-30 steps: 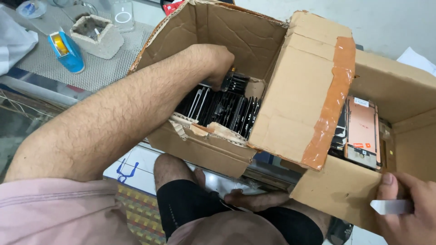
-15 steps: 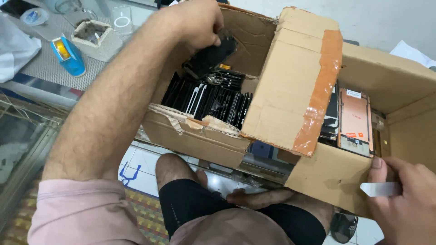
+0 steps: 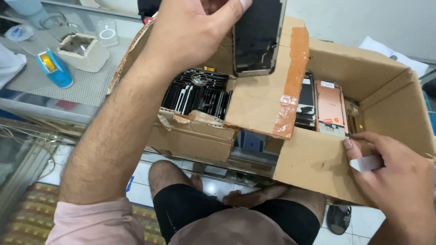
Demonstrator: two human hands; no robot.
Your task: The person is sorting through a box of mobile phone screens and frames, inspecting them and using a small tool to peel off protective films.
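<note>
- While the cardboard box [image 3: 327, 168] sits open across the person's lap, its taped centre flap [image 3: 272, 95] stands up and splits it into two compartments.
- Table [image 3: 41, 81] lies to the left behind the box, with a grey mesh top.
- Left hand [image 3: 190, 27] is raised above the left compartment, grip clenched on a dark phone screen panel [image 3: 256, 36], thumb on the panel's front edge, panel upright and clear of the box.
- Right hand [image 3: 399, 181] rests on the near wall of the right compartment, fingers pinching a small white slip [image 3: 367, 163] against the cardboard; grip closed on the slip, steadying the box.
- Left compartment holds a packed row of black panels [image 3: 197, 95] standing on edge, just below the lifted one.
- Right compartment holds a copper-backed panel [image 3: 330, 106] and more dark panels beside it, touching.
- Blue tape dispenser [image 3: 54, 68] and a grey square tray [image 3: 84, 50] sit on the table, near each other, well apart from the box.
- Progress, as a judgement: one panel is out and held up; the stacks in both compartments look full, so most of the sorting through looks undone.
- Panel's front side detail is too dark to tell.
</note>
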